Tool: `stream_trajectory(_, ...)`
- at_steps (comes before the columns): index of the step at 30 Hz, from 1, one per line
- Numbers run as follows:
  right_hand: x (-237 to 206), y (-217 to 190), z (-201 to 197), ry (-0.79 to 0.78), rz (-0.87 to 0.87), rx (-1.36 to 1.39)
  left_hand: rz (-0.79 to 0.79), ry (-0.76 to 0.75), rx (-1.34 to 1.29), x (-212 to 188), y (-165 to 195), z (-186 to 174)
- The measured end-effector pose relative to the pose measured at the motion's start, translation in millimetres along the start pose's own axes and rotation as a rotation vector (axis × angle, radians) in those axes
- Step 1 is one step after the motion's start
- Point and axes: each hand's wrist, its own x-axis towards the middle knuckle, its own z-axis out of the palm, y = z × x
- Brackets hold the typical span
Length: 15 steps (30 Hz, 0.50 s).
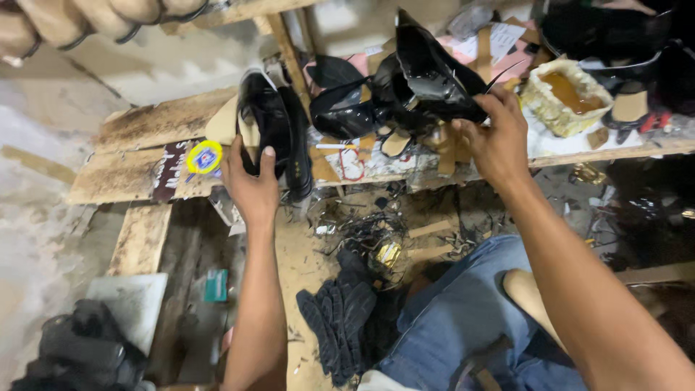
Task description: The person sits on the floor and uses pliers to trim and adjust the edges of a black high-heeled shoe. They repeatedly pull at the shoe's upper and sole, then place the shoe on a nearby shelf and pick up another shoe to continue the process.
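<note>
Black and glossy, the shoe (pixel 269 123) in the left hand (pixel 250 185) stands almost upright at the front edge of the wooden bench (pixel 137 156), its long axis running up and away from the person, with a pale insole piece showing on its left side. The left hand comes from below and is closed around the lower part of the shoe; the thumb lies flat on the shiny leather and points upward, while the other fingers go behind the shoe and are hidden. The right hand (pixel 496 141) is further to the right and reaches a little deeper over the bench. It grips the lower end of a second black shiny upper (pixel 434 69), which rises from the hand toward the upper left, so its long axis is tilted. I cannot tell exactly how the fingers of this hand lie, because they curl behind the leather, but they are pressed on it and not spread. Between the two hands, on the bench, more black leather pieces (pixel 340 101) lie in a loose heap, together with tan cardboard strips. A round yellow and blue lid (pixel 205 156) lies just left of the left hand. A pale woven basket (pixel 561 98) with something amber inside stands to the right, near the right hand.
</note>
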Motion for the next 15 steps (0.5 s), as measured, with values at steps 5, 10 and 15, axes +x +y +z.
stream_trajectory(5, -14, -1, -28, 0.139, -0.089, -0.06, 0.112, -0.109, 0.101, -12, 23, 32)
stream_trajectory(10, -2, -11, -15, 0.067, -0.069, -0.096, 0.122, -0.45, 0.154, 7, 56, 72)
stream_trajectory(15, 5, -30, 10, -0.167, -0.056, -0.236, 0.093, -0.497, 0.026, 22, 67, 86)
